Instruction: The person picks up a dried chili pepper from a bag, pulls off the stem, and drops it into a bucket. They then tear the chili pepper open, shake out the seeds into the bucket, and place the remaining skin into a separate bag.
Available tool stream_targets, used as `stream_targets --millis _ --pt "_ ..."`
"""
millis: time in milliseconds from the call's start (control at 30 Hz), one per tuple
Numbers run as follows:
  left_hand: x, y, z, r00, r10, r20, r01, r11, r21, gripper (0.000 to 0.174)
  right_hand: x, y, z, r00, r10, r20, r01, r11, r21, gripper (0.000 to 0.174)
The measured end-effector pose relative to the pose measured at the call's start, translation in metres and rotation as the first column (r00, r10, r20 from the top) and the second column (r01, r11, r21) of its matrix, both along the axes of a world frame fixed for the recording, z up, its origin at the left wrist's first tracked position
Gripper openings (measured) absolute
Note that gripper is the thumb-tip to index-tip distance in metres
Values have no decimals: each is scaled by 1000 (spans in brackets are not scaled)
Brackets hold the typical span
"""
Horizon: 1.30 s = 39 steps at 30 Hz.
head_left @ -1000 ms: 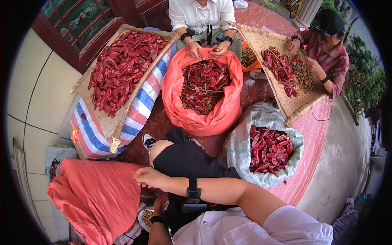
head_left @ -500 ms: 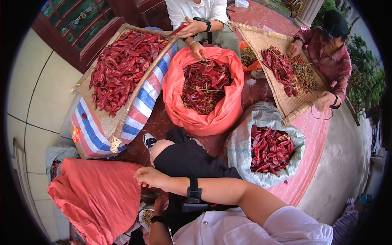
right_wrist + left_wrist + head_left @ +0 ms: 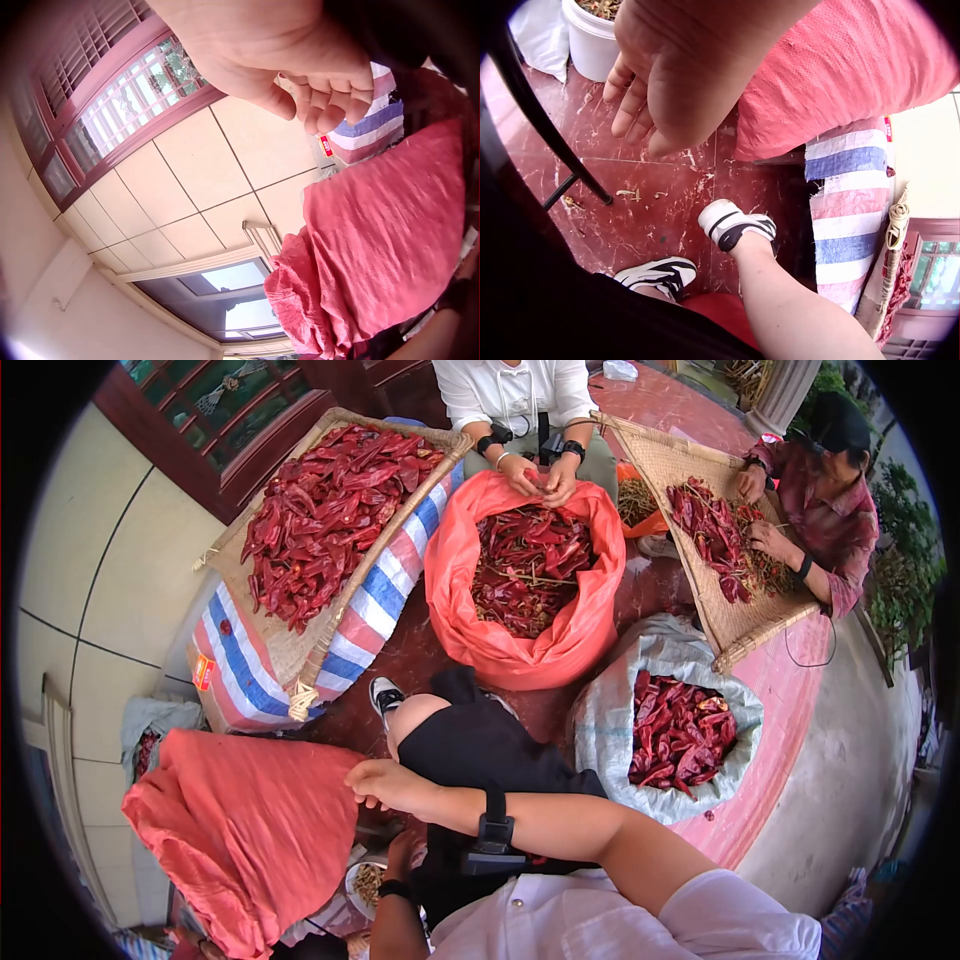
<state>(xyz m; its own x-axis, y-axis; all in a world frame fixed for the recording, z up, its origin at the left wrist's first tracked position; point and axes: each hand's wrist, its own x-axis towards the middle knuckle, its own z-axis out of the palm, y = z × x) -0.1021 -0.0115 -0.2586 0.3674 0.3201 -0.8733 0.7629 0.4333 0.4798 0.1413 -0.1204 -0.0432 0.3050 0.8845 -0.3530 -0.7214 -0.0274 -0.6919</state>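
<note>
My right hand (image 3: 392, 785) hangs in front of my knee, near the red woven sack (image 3: 245, 830). Its fingers are loosely bent and hold nothing, as the right wrist view also shows. Lower down, my left hand (image 3: 679, 82) hangs beside the stool area with relaxed fingers, above the marbled red floor (image 3: 667, 176). In the head view it is partly hidden by my right arm. A white bucket (image 3: 592, 45) with dry scraps stands close to the left hand. Beyond my knee is an open red bag (image 3: 450, 610) of dried chillies (image 3: 530, 550).
A woven tray (image 3: 325, 630) heaped with chillies rests on a striped bag (image 3: 375, 605). A pale sack (image 3: 600, 730) of chillies stands right. Across from me, a person in white (image 3: 515, 395) works over the red bag; another person (image 3: 845, 510) sorts at a second tray (image 3: 720, 630).
My view has shifted, so the scene sits further right. The person in white has brought an outstretched hand back from the tray to the red bag. My hands keep their relaxed pose.
</note>
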Motion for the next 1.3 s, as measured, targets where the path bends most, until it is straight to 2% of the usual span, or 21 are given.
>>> stream_targets --millis 167,233,267,333,367,433,500,567,633,700,800,933,1033,1100,1133,1167,1233,1267,1300 --pt "2 1 2 1000 -6 -18 6 1000 -15 27 2 -2 -2 998 53 28 -53 999 -7 17" --pt "4 2 5 996 -44 -78 45 999 6 29 1 -2 -2 995 90 36 -90 996 -9 19" --pt "6 1 6 996 -38 -79 39 999 11 29 1 -2 -1 998 54 22 -53 999 -8 17" --pt "18 -3 15 990 126 69 -125 992 -19 20 1 0 -1 1000 16 4 -16 1000 -8 15" --pt "26 0 22 990 124 67 -123 992 -19 20 2 0 0 999 47 8 -47 999 -7 17" --pt "56 4 63 972 140 189 -159 983 94 24 5 -2 0 994 104 14 -104 994 -9 20" --pt "88 25 95 893 180 412 -283 937 204 22 3 0 2 996 87 26 -89 995 51 22" --pt "115 60 131 828 168 535 -315 929 196 28 2 1 10 997 71 40 -75 991 114 23" --pt "167 59 192 705 130 698 -443 848 290 36 4 -2 32 995 89 -45 -70 943 325 26" --pt "215 49 252 642 156 750 -492 834 248 42 17 -13 56 990 116 -75 -79 923 377 27" --pt "275 26 285 465 221 857 -406 914 -16 42 40 -34 78 994 80 -80 -29 865 500 26" --pt "351 -37 291 378 400 835 -247 913 -325 41 84 -96 80 984 -142 -104 173 895 412 27" --pt "398 -80 265 382 565 731 -269 825 -497 36 109 -148 51 936 -342 -87 353 911 213 27" --pt "413 -99 241 398 564 723 -332 823 -460 35 112 -182 29 872 -472 -129 485 870 94 23" --pt "415 -105 227 442 558 702 -378 826 -419 37 112 -198 18 852 -509 -120 517 855 46 22" --pt "414 -104 207 565 545 620 -382 838 -389 37 111 -213 4 834 -543 -94 545 838 -11 21" --pt "412 -108 205 709 551 441 -360 819 -446 35 107 -234 -15 825 -561 63 564 814 -140 21" --pt "411 -110 207 706 563 430 -373 811 -450 35 107 -239 -24 832 -551 61 554 819 -151 21" --pt "412 -112 213 670 519 531 -345 851 -396 38 107 -242 -31 836 -500 227 545 801 -246 22"
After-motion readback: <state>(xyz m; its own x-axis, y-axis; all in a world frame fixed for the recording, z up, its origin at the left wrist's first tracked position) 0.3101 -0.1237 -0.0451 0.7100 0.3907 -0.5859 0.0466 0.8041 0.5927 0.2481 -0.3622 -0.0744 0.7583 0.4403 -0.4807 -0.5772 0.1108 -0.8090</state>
